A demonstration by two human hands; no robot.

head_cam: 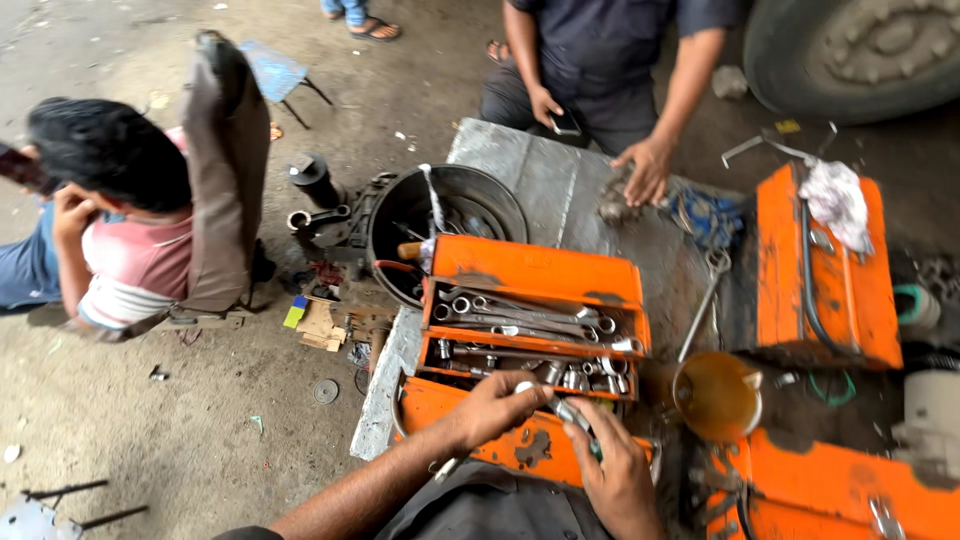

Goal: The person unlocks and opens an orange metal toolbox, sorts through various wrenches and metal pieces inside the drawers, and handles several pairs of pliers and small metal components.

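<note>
Left hand (497, 402) pinching a socket (524, 387), right hand (618, 470) curled around a small tool (574, 413), both over the orange toolbox (530, 300), hemmed by clutter.

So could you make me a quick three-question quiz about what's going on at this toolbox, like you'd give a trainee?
1. True or false: the left hand and right hand are both over the open orange toolbox.
2. What fills the toolbox trays? A) paint brushes B) wrenches and sockets C) nails
3. What stands just right of the toolbox, filled with amber liquid?

Key
1. True; together they hold a small metal tool.
2. B
3. A round bowl of oil.
</note>
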